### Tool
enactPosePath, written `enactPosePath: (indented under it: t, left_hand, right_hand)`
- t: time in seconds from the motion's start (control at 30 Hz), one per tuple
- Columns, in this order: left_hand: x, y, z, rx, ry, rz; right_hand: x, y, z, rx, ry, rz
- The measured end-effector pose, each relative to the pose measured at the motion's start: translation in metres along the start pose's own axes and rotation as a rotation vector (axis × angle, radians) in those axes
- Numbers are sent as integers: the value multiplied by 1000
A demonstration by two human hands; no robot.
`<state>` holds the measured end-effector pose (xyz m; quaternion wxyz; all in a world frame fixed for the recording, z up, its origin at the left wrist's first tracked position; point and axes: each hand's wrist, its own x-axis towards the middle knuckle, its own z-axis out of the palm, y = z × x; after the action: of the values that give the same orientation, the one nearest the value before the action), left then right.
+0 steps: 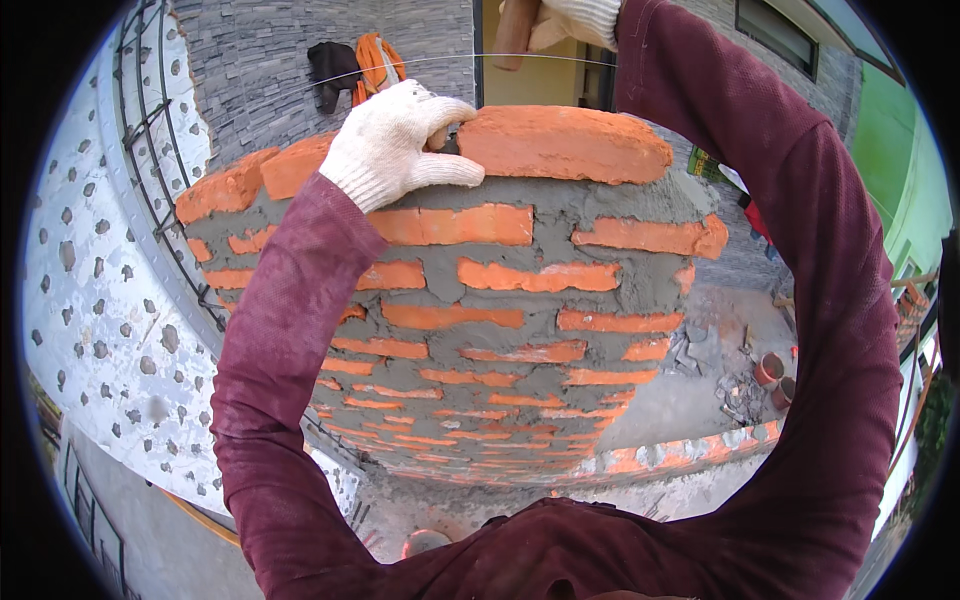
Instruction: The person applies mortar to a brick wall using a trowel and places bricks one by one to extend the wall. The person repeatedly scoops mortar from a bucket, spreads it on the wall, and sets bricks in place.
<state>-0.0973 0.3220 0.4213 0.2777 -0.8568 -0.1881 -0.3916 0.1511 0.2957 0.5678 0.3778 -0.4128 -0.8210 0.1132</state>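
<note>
My left hand (398, 145), in a white knit glove, grips the left end of an orange-red brick (565, 145) on the top course, resting on grey mortar. My right hand (570, 22), also gloved and raised at the top edge, holds a wooden handle (515, 35) above that brick; the rest of the tool is out of view. A thin line (545, 57) stretches across just above the top course. Other bricks (230, 185) sit to the left along the top of the brick wall (490, 320), whose courses show grey mortar between them.
A speckled white wall (90, 260) with steel bars (155, 170) stands at the left. Behind are a stone-clad wall (250, 50), hanging dark and orange clothing (375, 60) and a doorway. Pots (770, 370), rubble and a low brick wall (700, 450) lie below right.
</note>
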Motion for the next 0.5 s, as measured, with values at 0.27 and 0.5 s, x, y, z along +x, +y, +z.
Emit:
enactPosePath:
  t: [0.27, 0.5]
  left_hand:
    - [4, 0, -6, -109, -55, -51]
    - [7, 3, -4, -108, -109, -27]
  right_hand:
    - [12, 6, 1, 219, 203, 125]
    - [-9, -21, -61, 284, 331, 78]
